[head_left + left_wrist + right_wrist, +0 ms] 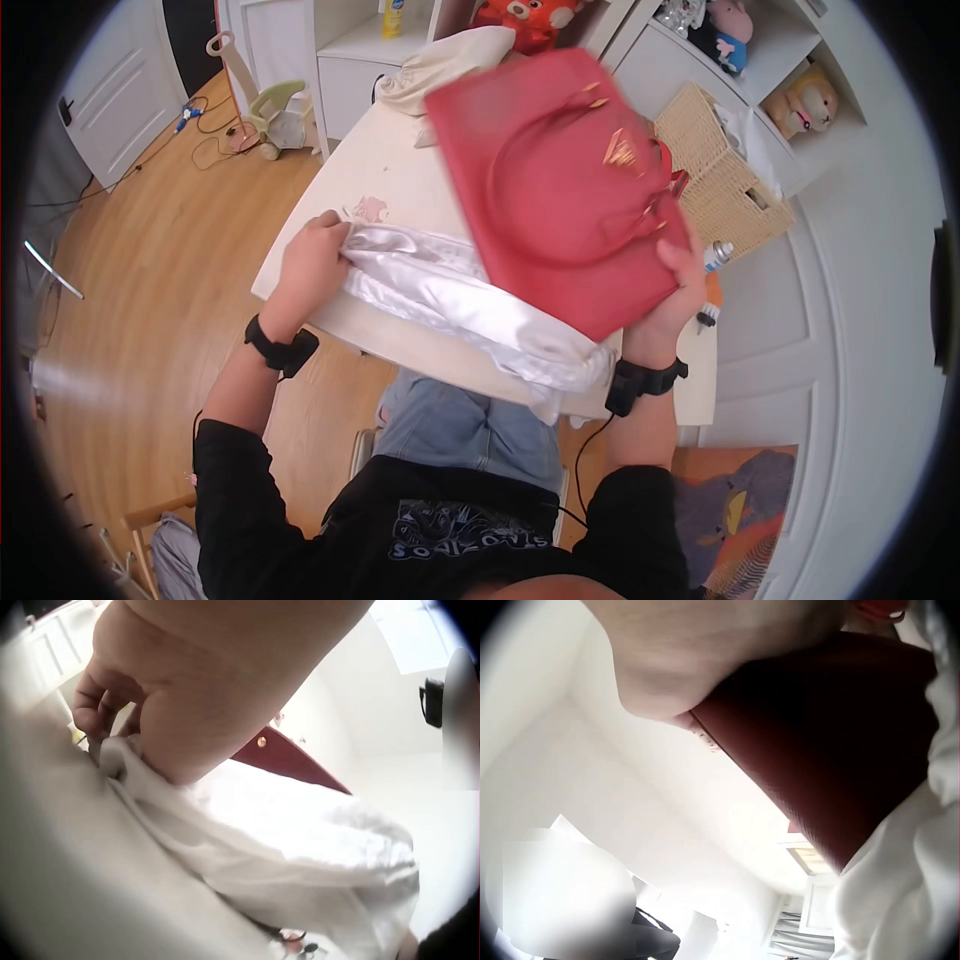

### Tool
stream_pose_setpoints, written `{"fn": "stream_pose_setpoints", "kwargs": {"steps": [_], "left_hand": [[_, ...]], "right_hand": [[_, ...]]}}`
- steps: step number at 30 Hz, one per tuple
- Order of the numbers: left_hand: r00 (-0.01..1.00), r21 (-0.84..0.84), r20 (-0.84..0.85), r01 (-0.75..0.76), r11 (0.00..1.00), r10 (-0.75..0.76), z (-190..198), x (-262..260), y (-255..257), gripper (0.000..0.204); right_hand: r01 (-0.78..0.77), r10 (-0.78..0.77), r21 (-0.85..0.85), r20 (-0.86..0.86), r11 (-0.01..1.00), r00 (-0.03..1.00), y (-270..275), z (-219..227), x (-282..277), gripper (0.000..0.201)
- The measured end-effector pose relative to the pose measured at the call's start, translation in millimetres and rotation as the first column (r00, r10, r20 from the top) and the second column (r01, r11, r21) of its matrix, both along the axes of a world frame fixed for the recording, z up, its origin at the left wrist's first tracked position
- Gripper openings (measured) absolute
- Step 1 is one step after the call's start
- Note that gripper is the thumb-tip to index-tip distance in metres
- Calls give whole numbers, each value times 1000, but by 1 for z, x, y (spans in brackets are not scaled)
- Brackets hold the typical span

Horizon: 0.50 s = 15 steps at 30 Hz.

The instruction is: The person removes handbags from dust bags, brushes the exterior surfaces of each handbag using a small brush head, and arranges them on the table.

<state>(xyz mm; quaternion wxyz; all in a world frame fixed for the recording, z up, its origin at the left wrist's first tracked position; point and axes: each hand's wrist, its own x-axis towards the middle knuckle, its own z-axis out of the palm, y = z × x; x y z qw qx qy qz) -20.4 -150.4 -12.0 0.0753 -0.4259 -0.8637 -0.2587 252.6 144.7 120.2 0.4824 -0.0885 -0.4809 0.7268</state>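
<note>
A red handbag [560,200] with round handles and a gold triangular emblem is tilted over the table, slightly blurred in the head view. My right hand [672,295] grips its lower right side, with the thumb on the front face. In the right wrist view the bag's dark red side [802,750] runs down beside white fabric. Shiny white satin cloth [470,300] lies bunched along the near table edge, partly under the handbag. At its left end, my left hand [315,260] pinches the cloth, its curled fingers showing at the fold in the left wrist view.
The white table [340,180] carries a cream cloth bag [450,70] at the back. To the right are a wicker basket [715,170], a spray can [717,255] and an orange bottle [712,292]. Shelves with plush toys [800,105] stand behind.
</note>
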Motion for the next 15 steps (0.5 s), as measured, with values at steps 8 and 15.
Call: {"fn": "stream_pose_setpoints", "kwargs": {"steps": [8, 15], "left_hand": [[952, 223, 68, -306, 926, 298, -19, -48, -85, 17], [839, 363, 539, -309, 879, 72, -3, -3, -86, 31]], "right_hand": [[287, -369, 470, 90, 835, 925, 3, 29, -30, 43], [289, -788, 931, -1, 224, 616, -7, -40, -71, 31]]}}
